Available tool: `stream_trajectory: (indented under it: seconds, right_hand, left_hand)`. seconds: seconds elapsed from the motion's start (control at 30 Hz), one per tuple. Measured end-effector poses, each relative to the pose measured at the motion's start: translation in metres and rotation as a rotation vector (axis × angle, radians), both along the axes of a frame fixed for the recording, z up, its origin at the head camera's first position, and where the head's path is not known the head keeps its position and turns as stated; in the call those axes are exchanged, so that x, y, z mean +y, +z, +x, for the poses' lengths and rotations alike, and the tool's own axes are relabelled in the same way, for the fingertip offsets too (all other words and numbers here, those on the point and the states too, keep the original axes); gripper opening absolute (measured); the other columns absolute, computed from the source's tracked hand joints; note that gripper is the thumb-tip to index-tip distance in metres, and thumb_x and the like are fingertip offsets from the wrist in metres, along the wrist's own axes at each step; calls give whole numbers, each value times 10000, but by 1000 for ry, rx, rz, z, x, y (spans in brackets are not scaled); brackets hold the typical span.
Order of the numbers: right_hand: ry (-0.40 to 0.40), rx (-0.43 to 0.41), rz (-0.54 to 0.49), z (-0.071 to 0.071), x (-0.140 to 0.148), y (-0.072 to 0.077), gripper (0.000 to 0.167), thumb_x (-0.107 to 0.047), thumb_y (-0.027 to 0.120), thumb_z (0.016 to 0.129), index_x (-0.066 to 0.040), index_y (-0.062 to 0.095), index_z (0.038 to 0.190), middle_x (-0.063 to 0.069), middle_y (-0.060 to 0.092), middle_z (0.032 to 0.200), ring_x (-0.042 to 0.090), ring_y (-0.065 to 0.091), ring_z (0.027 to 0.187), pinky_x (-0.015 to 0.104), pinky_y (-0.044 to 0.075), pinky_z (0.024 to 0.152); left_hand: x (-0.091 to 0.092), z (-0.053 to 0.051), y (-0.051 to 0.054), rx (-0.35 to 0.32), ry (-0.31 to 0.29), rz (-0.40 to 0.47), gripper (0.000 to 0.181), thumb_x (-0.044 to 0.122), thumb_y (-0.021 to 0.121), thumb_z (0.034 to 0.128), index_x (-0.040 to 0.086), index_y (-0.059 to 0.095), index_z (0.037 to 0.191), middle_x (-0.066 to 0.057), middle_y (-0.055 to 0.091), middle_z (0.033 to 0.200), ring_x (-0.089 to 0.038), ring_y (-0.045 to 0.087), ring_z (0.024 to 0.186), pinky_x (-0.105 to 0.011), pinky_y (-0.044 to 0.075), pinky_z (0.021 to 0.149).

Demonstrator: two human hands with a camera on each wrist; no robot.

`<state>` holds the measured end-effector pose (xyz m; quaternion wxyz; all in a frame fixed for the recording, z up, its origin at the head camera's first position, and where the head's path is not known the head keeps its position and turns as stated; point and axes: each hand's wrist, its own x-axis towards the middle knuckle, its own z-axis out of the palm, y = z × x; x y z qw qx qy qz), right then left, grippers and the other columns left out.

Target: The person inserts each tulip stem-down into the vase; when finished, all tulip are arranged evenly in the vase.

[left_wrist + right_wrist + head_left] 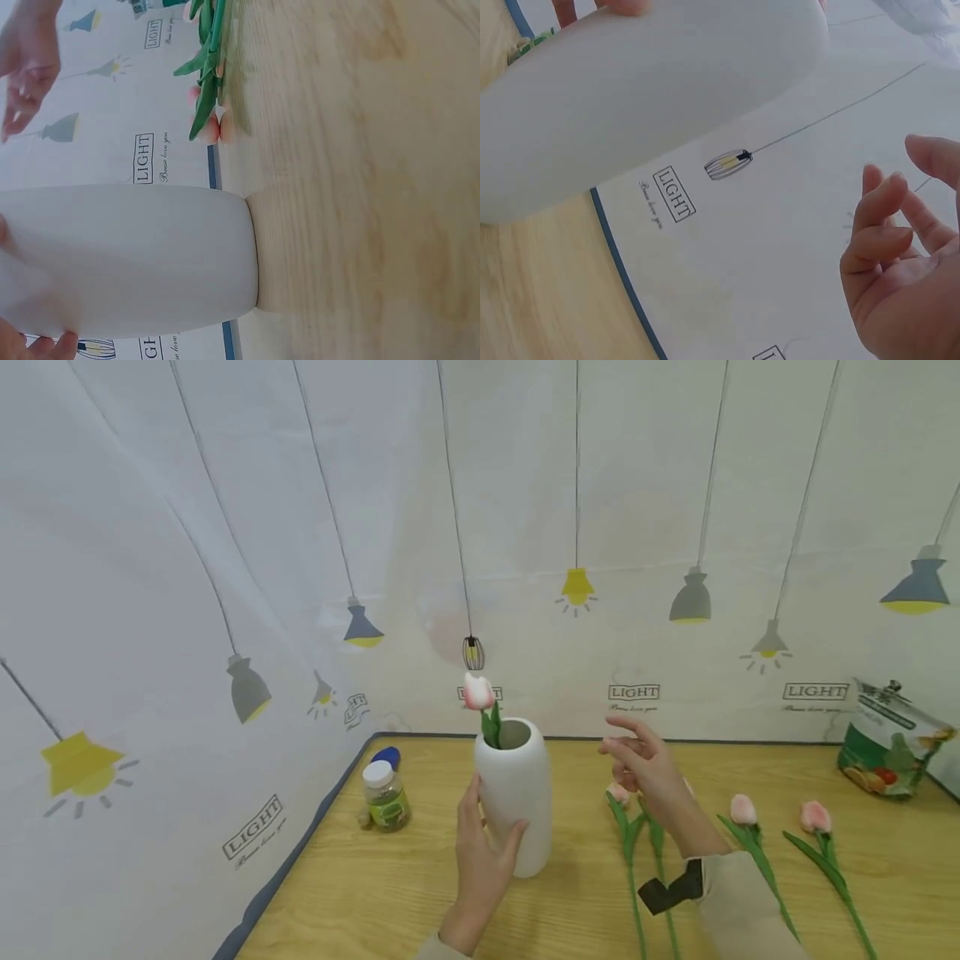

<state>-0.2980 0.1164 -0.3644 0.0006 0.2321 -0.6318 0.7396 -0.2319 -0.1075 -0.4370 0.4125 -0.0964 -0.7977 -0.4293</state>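
A tall white vase (517,802) stands upright on the wooden table, and my left hand (480,860) grips its lower left side, thumb at the front. From the vase's mouth a pink and white tulip (478,692) sticks out at the left edge, its stem hidden inside. My right hand (648,777) hovers to the right of the vase, fingers loosely bent and holding nothing, as the right wrist view also shows for the right hand (907,270). Below and beyond it, several pink tulips lie on the table, among them one tulip (743,810) and another at the far right (815,817).
Left of the vase stands a small jar (386,802) with a white lid, a blue object (387,757) behind it. At the back right is a green and white bag (888,743). A curtain (525,527) printed with lamps borders the wooden table (337,893).
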Motion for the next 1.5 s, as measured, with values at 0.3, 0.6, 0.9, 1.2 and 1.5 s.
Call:
stream_trajectory:
  seconds: [0.3, 0.6, 0.9, 1.2, 1.5]
  right_hand:
    - [-117, -19, 84, 3, 34, -35, 301, -161, 503, 902, -213, 447, 1193, -118, 617, 793, 27, 397, 452, 352, 189, 418]
    - [-122, -87, 207, 6, 51, -71, 330, -164, 525, 891, -258, 428, 1192, -133, 582, 723, 80, 335, 423, 387, 175, 412]
    - [-120, -149, 346, 9, 54, -100, 601, -185, 654, 794, -158, 326, 1297, -1, 598, 894, 6, 414, 486, 203, 369, 426]
    - [-138, -126, 537, 12, 50, -115, 686, -175, 684, 757, -52, 300, 1311, 151, 593, 916, 37, 426, 486, 200, 400, 442]
    - [-295, -68, 849, 13, 34, -119, 451, -202, 686, 744, -30, 510, 1122, 32, 576, 663, 78, 451, 489, 212, 383, 426]
  left_hand:
    - [1, -1, 0, -2, -2, 8, 811, 243, 711, 737, 105, 252, 1391, -129, 418, 1292, -266, 450, 1150, -421, 502, 797]
    - [1, -1, -2, 12, -4, 13, 817, 223, 721, 725, 98, 261, 1388, -134, 421, 1293, -265, 451, 1148, -404, 510, 779]
    - [1, 0, -2, 4, -6, 10, 813, 239, 711, 736, 106, 250, 1393, -132, 410, 1304, -281, 445, 1161, -406, 510, 783]
    - [1, 0, -1, -4, 8, 2, 819, 236, 719, 727, 103, 258, 1390, -129, 421, 1296, -258, 450, 1154, -385, 506, 772]
    - [1, 0, -2, 0, 11, 16, 814, 235, 721, 725, 109, 267, 1388, -132, 429, 1285, -266, 456, 1149, -393, 509, 782]
